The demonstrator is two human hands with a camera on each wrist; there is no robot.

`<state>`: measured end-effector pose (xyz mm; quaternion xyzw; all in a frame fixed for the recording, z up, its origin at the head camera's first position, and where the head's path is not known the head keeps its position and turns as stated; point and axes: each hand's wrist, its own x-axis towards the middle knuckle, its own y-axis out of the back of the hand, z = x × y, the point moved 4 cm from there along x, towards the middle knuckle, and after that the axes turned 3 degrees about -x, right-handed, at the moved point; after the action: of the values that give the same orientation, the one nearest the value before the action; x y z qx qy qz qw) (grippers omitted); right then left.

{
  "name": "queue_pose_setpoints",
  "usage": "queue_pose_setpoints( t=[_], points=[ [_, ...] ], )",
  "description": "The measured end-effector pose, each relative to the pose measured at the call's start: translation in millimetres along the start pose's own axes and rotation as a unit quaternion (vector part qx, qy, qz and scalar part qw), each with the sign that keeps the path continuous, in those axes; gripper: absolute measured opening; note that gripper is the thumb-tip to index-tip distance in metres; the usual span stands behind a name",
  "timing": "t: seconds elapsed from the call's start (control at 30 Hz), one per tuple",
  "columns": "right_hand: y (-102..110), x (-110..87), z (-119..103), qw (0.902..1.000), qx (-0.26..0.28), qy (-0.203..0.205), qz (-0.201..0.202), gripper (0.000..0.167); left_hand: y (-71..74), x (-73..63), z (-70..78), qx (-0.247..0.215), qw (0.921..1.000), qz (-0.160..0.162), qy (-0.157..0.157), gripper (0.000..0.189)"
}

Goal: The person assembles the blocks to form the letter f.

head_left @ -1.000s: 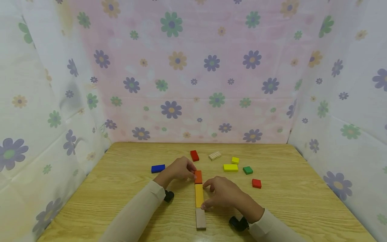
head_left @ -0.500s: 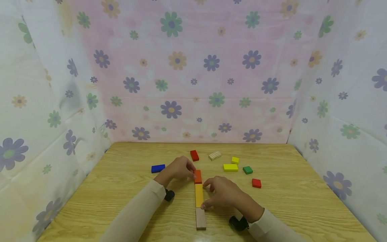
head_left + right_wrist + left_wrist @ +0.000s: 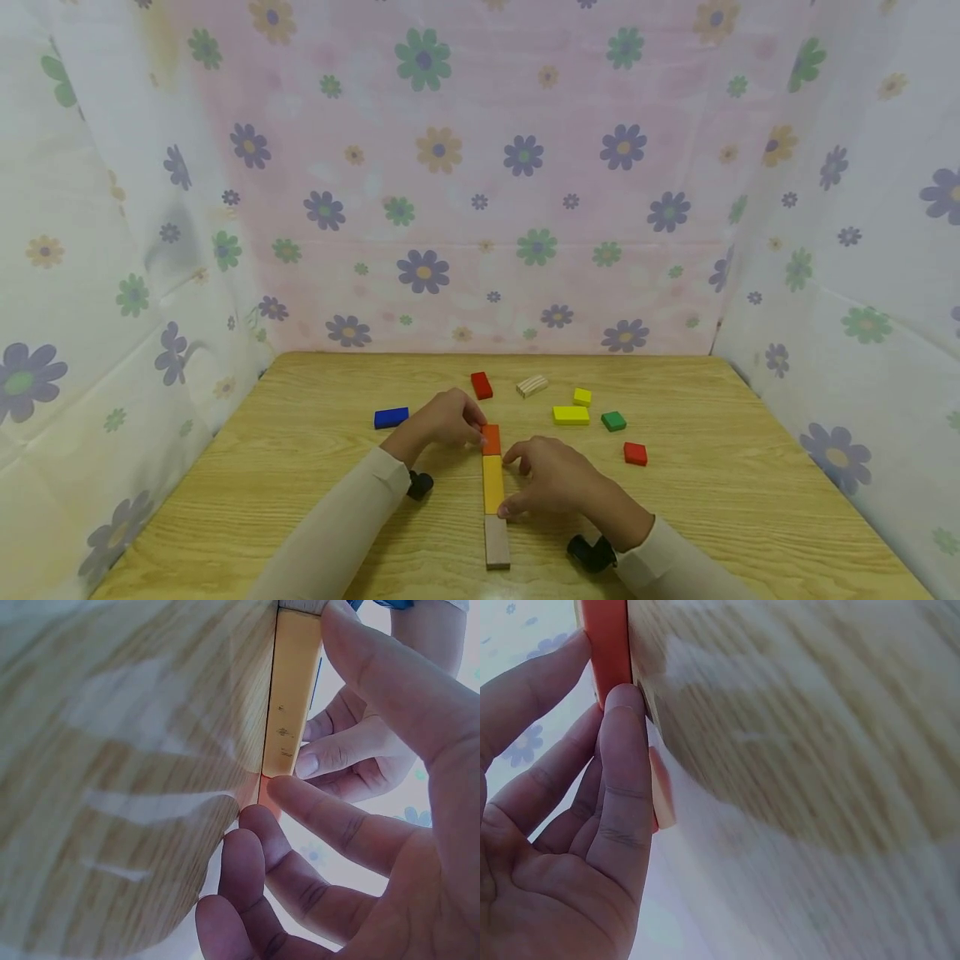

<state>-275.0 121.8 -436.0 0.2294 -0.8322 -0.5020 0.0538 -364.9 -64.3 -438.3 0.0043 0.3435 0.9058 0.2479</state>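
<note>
Row [image 3: 492,485] of three blocks, end to end, mid-table: orange block [image 3: 491,440] farthest from me, amber block [image 3: 291,682] in the middle, pale wooden block [image 3: 497,542] nearest. My left hand [image 3: 447,417] pinches the orange one between thumb and fingertips. My right hand [image 3: 557,477] rests against the amber one's right side, fingers loosely bent and relaxed, thumb by its near end, index by its far end.

Seven loose blocks around. Blue, one: blue block [image 3: 392,418], left, my left hand between it and the row. Red, two: long red block [image 3: 482,385] beyond the row; small red block [image 3: 635,453] to the right, past my right hand. Yellow, two: long yellow block [image 3: 571,416], small yellow block [image 3: 582,397] just behind. Green, one: green block [image 3: 613,421], right of the yellows. Striped wood, one: striped block [image 3: 532,386], far side. Wooden table [image 3: 262,458] beneath; flowered cloth [image 3: 480,179] on three sides.
</note>
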Motion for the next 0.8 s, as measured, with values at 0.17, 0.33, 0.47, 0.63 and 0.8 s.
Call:
queue_pose_setpoints(
  t=[0.17,0.33,0.47,0.63,0.8],
  points=[
    [-0.5,0.6,0.2,1.0,-0.003,-0.001,-0.001,0.07,-0.7,-0.7,-0.6,0.0,1.0,-0.002,-0.003,0.018],
    [-1.1,1.3,1.0,1.0,-0.003,-0.004,0.0,0.072,-1.0,-1.0,-0.9,0.002,1.0,-0.001,-0.007,0.018],
    [-1.2,1.2,1.4,1.0,-0.001,-0.005,0.0,0.073,-1.3,-1.2,-1.0,0.011,0.9998,-0.001,-0.014,0.019],
    [-1.1,0.4,1.0,1.0,0.002,-0.006,0.0,0.074,-1.9,-4.5,1.4,0.015,0.9998,-0.002,-0.013,0.031],
    [-0.8,0.1,0.8,1.0,0.003,-0.006,0.001,0.075,-4.0,-8.9,4.1,0.031,0.9995,-0.002,-0.007,0.049]
  ],
)
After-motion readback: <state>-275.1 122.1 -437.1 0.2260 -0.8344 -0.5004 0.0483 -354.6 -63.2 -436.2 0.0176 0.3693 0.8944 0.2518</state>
